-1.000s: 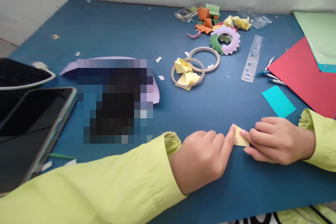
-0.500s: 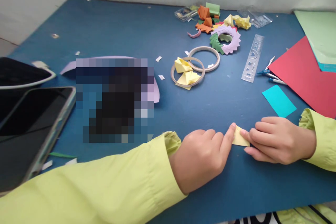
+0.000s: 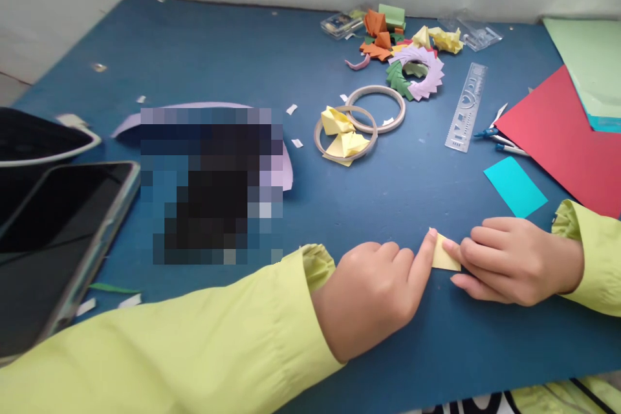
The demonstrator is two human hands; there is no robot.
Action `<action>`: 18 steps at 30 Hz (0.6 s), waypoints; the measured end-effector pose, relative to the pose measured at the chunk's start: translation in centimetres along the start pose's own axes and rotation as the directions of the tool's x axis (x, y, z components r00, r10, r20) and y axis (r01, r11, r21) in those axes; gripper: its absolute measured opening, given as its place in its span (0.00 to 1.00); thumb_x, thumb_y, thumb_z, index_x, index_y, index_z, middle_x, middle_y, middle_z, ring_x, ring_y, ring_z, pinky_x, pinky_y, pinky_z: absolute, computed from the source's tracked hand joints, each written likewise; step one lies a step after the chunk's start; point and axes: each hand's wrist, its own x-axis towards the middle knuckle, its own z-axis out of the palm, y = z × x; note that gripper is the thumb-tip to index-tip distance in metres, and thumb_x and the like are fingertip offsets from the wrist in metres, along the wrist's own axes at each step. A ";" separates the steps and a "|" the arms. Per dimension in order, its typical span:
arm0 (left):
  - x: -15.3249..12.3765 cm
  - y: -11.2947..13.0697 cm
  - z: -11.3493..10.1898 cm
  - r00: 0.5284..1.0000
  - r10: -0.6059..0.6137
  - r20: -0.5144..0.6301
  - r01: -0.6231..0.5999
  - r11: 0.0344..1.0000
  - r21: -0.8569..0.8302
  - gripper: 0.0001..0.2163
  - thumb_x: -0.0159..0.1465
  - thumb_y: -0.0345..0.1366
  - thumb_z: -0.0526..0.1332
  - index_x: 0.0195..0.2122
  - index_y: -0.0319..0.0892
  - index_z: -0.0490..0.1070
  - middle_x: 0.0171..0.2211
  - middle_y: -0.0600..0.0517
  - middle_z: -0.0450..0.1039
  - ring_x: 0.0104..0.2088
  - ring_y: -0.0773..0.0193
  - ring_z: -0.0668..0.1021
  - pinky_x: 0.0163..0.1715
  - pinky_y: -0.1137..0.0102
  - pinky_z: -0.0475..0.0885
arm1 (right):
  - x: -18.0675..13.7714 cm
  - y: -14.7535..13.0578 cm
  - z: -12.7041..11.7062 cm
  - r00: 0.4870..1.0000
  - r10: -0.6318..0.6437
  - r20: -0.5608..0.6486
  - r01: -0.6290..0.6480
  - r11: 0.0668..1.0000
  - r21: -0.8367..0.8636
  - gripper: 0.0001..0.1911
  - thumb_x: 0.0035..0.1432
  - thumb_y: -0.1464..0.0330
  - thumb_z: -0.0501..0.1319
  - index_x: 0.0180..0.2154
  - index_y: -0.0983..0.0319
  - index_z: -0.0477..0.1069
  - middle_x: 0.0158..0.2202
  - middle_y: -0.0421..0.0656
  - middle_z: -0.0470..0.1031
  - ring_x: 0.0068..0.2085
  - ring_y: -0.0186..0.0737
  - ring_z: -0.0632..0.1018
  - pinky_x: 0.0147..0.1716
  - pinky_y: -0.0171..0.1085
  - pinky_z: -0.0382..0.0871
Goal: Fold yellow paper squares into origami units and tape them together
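A small folded piece of yellow paper (image 3: 446, 257) lies flat on the blue table, between my two hands. My left hand (image 3: 381, 288) is curled closed, its index fingertip pressing on the paper's left edge. From the other side, my right hand (image 3: 521, 262) has its index finger on the paper's right part, the thumb at the near corner and the remaining fingers bent together. Beyond my right hand lies a turquoise paper rectangle (image 3: 515, 186).
Two tape rings (image 3: 402, 116) hold folded yellow paper pieces (image 3: 350, 143). Behind them are a purple-green folded paper ring (image 3: 429, 81) and orange pieces (image 3: 376, 24). A clear ruler (image 3: 466, 110), red sheet (image 3: 572, 136) and pale green sheets (image 3: 587, 65) lie right; a phone (image 3: 63, 220) lies left.
Both hands stay on the yellow paper in nearly the same pose. The whole view has shifted very slightly; nothing else has visibly moved.
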 end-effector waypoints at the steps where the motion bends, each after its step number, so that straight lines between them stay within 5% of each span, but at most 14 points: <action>1: 0.0 0.0 0.1 1.000 0.001 -0.002 -0.001 1.000 -0.010 0.14 0.63 0.24 0.50 0.47 0.26 0.68 0.16 0.55 0.66 0.16 0.65 0.70 0.13 0.68 0.63 | -0.1 -0.1 0.0 1.000 -0.004 0.000 0.004 1.000 0.015 0.10 0.59 0.70 0.57 0.26 0.66 0.69 0.25 0.42 0.66 0.24 0.34 0.65 0.19 0.36 0.57; 9: 0.1 -0.1 0.2 1.000 0.020 -0.004 -0.020 1.000 -0.010 0.14 0.62 0.22 0.50 0.46 0.25 0.68 0.15 0.55 0.65 0.15 0.65 0.69 0.12 0.68 0.62 | -0.5 -0.4 0.1 0.999 -0.017 -0.035 0.021 0.992 0.127 0.10 0.57 0.71 0.57 0.24 0.67 0.70 0.23 0.43 0.68 0.22 0.34 0.65 0.18 0.37 0.55; 13: 0.1 -0.1 0.1 0.999 0.036 -0.010 -0.036 0.999 0.001 0.14 0.62 0.22 0.49 0.46 0.25 0.68 0.16 0.55 0.66 0.15 0.65 0.69 0.12 0.68 0.62 | -0.6 -0.1 0.1 0.996 0.068 -0.064 -0.057 0.986 0.157 0.09 0.59 0.72 0.54 0.36 0.71 0.70 0.24 0.43 0.68 0.23 0.35 0.66 0.20 0.37 0.59; 18: 0.2 -0.2 0.0 0.998 0.055 -0.010 -0.054 0.998 0.010 0.13 0.62 0.22 0.50 0.45 0.25 0.68 0.16 0.54 0.67 0.16 0.65 0.70 0.13 0.69 0.62 | -0.2 0.1 0.2 0.984 0.169 0.050 -0.172 0.983 0.060 0.16 0.62 0.67 0.53 0.44 0.74 0.68 0.27 0.44 0.69 0.26 0.36 0.68 0.23 0.37 0.63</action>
